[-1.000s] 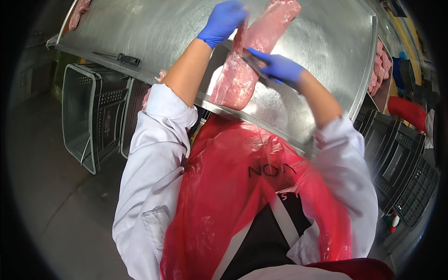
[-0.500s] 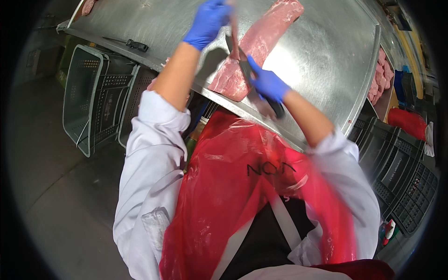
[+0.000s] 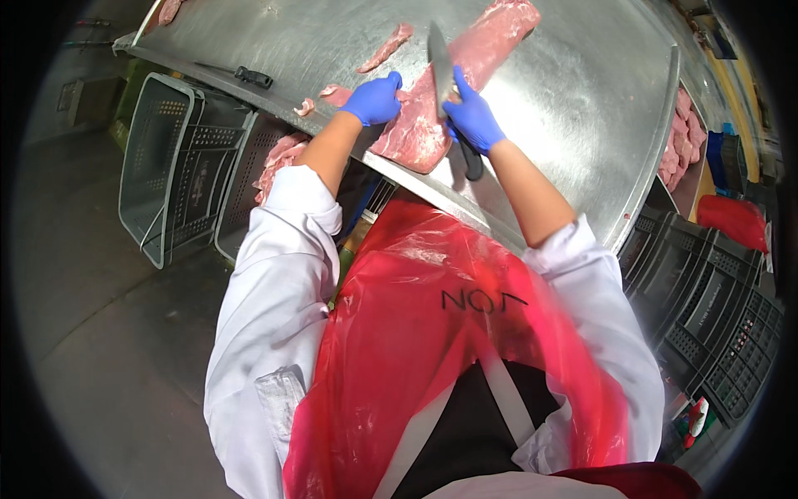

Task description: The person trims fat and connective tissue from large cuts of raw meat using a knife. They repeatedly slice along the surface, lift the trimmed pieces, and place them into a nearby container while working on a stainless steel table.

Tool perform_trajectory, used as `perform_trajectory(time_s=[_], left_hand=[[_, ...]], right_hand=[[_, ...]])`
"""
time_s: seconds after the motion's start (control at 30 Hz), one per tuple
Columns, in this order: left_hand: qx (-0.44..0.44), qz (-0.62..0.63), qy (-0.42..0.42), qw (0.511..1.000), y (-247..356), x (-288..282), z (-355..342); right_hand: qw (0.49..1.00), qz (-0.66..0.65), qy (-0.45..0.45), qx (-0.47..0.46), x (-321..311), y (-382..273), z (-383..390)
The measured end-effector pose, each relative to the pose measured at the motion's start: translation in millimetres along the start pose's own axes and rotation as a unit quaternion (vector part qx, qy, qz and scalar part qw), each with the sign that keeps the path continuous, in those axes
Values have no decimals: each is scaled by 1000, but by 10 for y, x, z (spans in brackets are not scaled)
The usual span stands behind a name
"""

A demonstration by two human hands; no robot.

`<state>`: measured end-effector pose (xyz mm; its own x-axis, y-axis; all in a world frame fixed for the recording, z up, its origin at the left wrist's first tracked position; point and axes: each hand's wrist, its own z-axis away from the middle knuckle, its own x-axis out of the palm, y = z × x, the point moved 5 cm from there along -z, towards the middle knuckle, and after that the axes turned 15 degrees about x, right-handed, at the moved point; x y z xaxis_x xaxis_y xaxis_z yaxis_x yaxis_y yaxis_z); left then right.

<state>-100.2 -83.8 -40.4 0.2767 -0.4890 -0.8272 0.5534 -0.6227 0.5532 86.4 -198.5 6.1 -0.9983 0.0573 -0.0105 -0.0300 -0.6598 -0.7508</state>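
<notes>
A long pink boneless piece of meat (image 3: 407, 137) lies diagonally on the steel table (image 3: 582, 125). My right hand (image 3: 474, 121), in a blue glove, grips a black-handled knife (image 3: 440, 66), its blade upright in the picture over the meat. My gloved left hand (image 3: 372, 102) is closed beside the meat's left edge; what its fingers hold is hidden. A separate strip of meat (image 3: 384, 48) lies above it, and small trimmings (image 3: 305, 106) lie to its left.
A second knife (image 3: 252, 77) lies near the table's left edge. Grey crates (image 3: 156, 166) stand below at left, one holding meat pieces (image 3: 278, 158). Cut meat (image 3: 680, 137) is piled at right, above stacked dark crates (image 3: 706, 316) and near a red object (image 3: 731, 218).
My left hand has dropped from high up to beside the large piece, and a loose strip now lies on the table there. The knife hand has shifted slightly upward.
</notes>
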Motion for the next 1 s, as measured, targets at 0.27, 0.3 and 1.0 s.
perform_trajectory(time_s=[0.27,0.3,1.0], left_hand=[[99,-87,-37,991,490,-464,-150],[113,-87,-38,989,544,-508,-138],[133,-100,161,973,1567,-2401,1233]], right_hand=[[938,346,-29,-11,225,111,402],[945,323,-55,9,170,165,560],[902,344,-245,85,22,-78,1648]])
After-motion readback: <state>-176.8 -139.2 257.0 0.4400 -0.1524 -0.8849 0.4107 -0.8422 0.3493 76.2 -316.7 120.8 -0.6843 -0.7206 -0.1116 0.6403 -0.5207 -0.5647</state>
